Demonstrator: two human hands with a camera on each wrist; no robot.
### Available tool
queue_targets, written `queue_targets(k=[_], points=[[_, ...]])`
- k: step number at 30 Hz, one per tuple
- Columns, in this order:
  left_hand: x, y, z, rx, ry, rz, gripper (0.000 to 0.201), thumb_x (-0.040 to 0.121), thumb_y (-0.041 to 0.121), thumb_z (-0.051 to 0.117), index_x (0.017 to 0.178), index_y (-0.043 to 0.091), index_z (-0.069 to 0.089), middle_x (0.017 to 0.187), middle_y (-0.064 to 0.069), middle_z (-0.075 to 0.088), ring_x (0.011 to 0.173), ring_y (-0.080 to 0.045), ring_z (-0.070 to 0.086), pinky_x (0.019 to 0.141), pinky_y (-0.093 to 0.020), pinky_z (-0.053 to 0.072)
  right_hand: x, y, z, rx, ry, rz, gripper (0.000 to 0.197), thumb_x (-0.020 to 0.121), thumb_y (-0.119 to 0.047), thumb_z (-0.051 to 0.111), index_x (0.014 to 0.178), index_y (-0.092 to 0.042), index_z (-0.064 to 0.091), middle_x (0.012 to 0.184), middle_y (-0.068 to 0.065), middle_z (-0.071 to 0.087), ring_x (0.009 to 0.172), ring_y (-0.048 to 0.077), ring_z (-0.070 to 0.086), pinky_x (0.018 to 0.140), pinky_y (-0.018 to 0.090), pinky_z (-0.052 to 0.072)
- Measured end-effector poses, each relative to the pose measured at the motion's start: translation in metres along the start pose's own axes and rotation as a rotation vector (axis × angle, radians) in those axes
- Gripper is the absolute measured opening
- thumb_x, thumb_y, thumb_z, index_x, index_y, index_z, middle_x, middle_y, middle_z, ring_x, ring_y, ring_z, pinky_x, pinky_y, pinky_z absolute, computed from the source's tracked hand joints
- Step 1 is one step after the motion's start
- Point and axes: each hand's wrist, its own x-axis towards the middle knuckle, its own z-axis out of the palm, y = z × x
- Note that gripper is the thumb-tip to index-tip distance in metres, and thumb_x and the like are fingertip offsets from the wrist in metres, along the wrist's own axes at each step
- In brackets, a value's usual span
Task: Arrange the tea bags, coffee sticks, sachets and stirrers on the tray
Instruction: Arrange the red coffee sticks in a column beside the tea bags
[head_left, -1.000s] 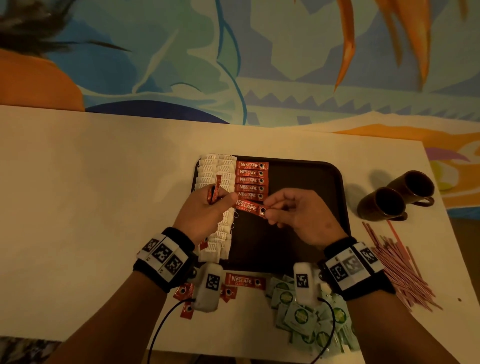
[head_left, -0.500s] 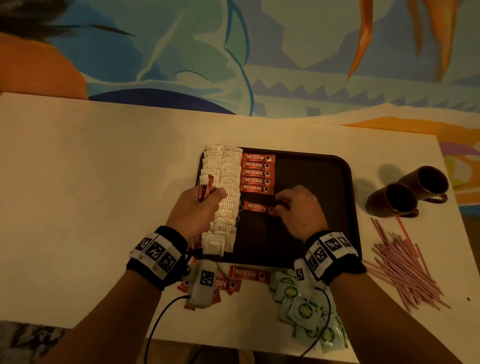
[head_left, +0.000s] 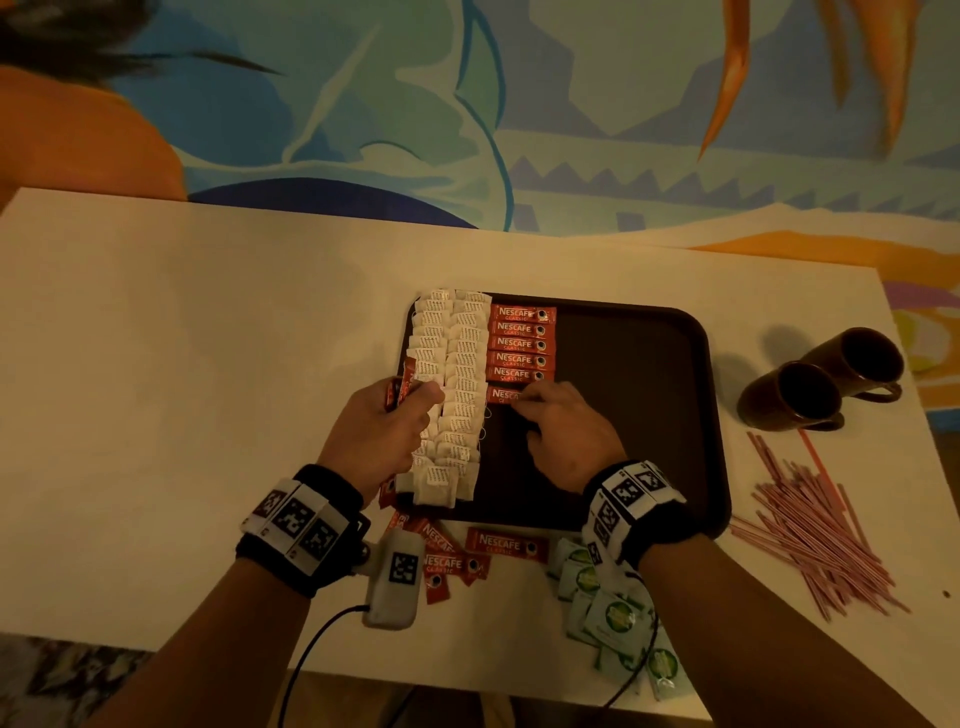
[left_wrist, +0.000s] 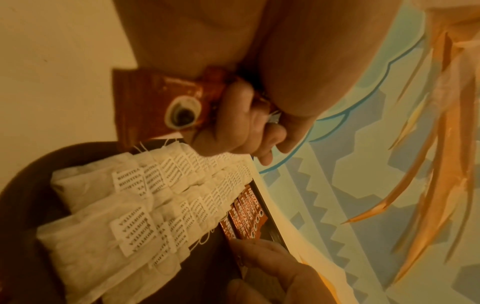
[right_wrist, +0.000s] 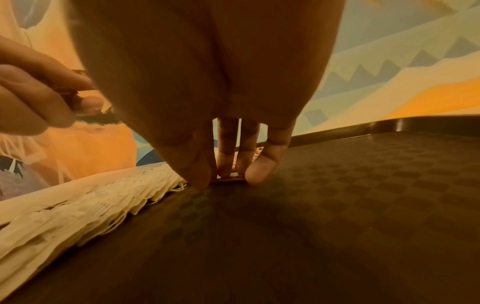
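Right hand (head_left: 563, 434) presses a sixth coffee stick (head_left: 501, 395) flat onto the tray (head_left: 649, 364); left hand (head_left: 382, 431) grasps spare sticks (head_left: 400, 387), likely next.

My right hand (head_left: 563, 434) covers most of the sixth red coffee stick (head_left: 500, 395) on the dark brown plastic tray (head_left: 649, 364). My left hand (head_left: 382, 431) hides most of its bundle of red sticks (head_left: 402, 387); I cannot count them.
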Motion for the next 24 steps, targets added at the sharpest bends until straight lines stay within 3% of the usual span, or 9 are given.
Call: queue_targets(k=[8,13,18,24], points=[[-0.005,-0.006,-0.008,-0.007,-0.007,0.001,0.019,0.095,0.033,0.068,0.09,0.015,0.065,0.06,0.006,0.044,0.046,-0.01,0.032,0.043,-0.023,0.026,0.006,-0.001,0.003,0.054,0.033,0.019,0.048,0.098,-0.014,0.058,0.145,-0.021,0.055,0.147,-0.008,0.043,0.13,0.016,0.037,0.106,0.03,0.044],[-0.007,-0.009,-0.012,-0.006,-0.001,-0.002,0.035,0.096,0.033,0.066,0.098,-0.002,0.064,0.064,0.001,0.043,0.049,-0.011,0.031,0.044,-0.024,0.024,0.004,0.001,-0.002,0.064,0.049,0.045,0.048,0.098,-0.013,0.058,0.145,-0.021,0.055,0.148,-0.008,0.044,0.132,0.016,0.037,0.107,0.032,0.044],[-0.009,-0.003,-0.006,0.008,-0.025,-0.008,0.027,0.095,0.035,0.067,0.096,0.007,0.068,0.067,0.0,0.045,0.048,-0.01,0.033,0.043,-0.024,0.026,0.003,0.0,-0.002,0.08,0.068,0.038,0.048,0.097,-0.013,0.059,0.144,-0.022,0.055,0.146,-0.008,0.046,0.131,0.016,0.038,0.105,0.033,0.046],[-0.01,0.003,0.003,0.023,-0.075,-0.017,0.039,0.096,0.033,0.066,0.106,-0.004,0.063,0.067,-0.001,0.047,0.047,-0.009,0.033,0.042,-0.023,0.026,0.006,-0.003,0.0,0.078,0.054,0.035,0.049,0.097,-0.014,0.06,0.145,-0.021,0.054,0.147,-0.007,0.045,0.133,0.016,0.038,0.107,0.034,0.045]])
